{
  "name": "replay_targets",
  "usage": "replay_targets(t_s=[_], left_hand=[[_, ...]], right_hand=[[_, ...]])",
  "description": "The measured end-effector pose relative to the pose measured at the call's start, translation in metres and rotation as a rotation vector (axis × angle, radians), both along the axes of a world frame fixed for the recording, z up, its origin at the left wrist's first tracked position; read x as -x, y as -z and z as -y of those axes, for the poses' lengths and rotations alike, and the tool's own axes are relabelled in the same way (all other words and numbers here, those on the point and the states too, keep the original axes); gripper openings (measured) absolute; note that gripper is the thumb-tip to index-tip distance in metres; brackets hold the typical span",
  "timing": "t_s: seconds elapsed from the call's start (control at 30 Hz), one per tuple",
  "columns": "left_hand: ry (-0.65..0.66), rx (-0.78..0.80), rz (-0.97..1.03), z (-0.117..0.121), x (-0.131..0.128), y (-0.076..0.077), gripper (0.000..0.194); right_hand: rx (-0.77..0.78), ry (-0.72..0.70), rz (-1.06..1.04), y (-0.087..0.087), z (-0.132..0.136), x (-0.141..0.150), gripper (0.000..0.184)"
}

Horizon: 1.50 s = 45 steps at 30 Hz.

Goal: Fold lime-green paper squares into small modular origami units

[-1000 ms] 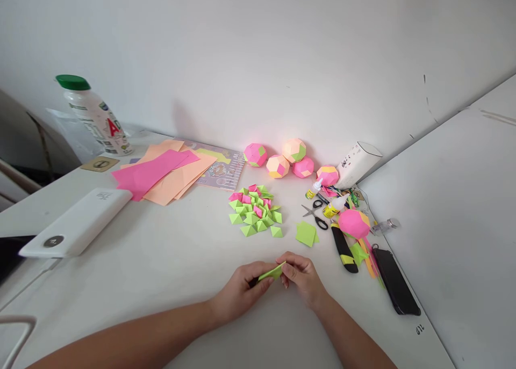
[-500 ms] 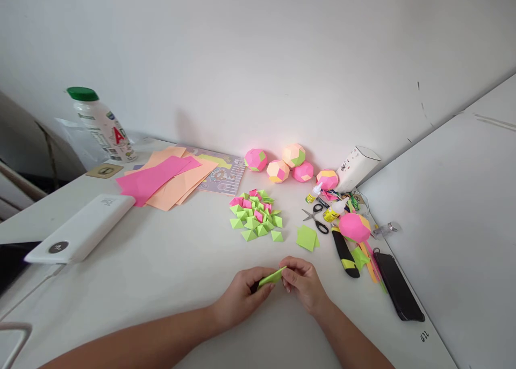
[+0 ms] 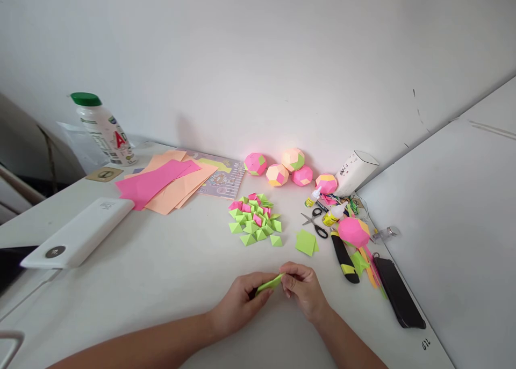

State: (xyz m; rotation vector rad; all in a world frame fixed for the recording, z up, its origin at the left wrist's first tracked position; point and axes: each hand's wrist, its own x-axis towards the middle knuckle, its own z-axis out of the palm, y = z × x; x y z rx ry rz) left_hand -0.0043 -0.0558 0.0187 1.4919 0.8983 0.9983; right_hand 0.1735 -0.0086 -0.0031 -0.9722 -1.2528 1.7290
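My left hand (image 3: 239, 302) and my right hand (image 3: 303, 289) meet low over the white table (image 3: 161, 272), both pinching one small folded green paper piece (image 3: 269, 284) between their fingertips. Just beyond the hands lies a heap of several folded green and pink paper units (image 3: 255, 218). A flat green paper square (image 3: 306, 242) lies to the right of that heap.
Several pink, orange and green paper balls (image 3: 282, 167) line the wall. Scissors (image 3: 315, 223), glue bottles (image 3: 334, 213), a black and yellow cutter (image 3: 344, 256), another paper ball (image 3: 352, 231) and a black phone (image 3: 398, 291) crowd the right. Orange and pink sheets (image 3: 169, 178), a white power bank (image 3: 78, 233) and a green-capped bottle (image 3: 104, 130) sit left.
Both hands have stayed on the green piece, working it slightly. The view has tipped upward a little, so everything sits a bit lower in the picture.
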Motion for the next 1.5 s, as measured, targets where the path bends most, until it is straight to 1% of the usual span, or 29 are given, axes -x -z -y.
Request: replay_targets(t_s=[0.2,0.5,0.67,1.03,1.27,1.5], left_hand=[[0.007,0.008,0.013,-0.001,0.000,0.000,0.032],[0.017,0.004,0.072,-0.002,0.000,0.000,0.029],[0.005,0.005,0.048,-0.001,0.000,0.004,0.029],[-0.002,0.046,0.039,-0.002,0.001,0.007,0.030],[-0.031,0.081,-0.014,0.000,0.000,0.008,0.028],[-0.034,0.085,-0.027,0.001,0.000,0.009,0.025]], right_hand=[[-0.024,0.000,-0.041,0.000,0.000,0.001,0.010],[0.018,-0.053,0.001,-0.005,-0.001,0.001,0.018],[0.013,-0.070,-0.012,-0.007,0.000,0.002,0.017],[-0.042,-0.042,0.027,-0.014,0.001,0.005,0.017],[-0.060,-0.018,0.033,-0.014,0.002,0.003,0.016],[-0.030,-0.023,-0.008,-0.012,0.002,0.002,0.015]])
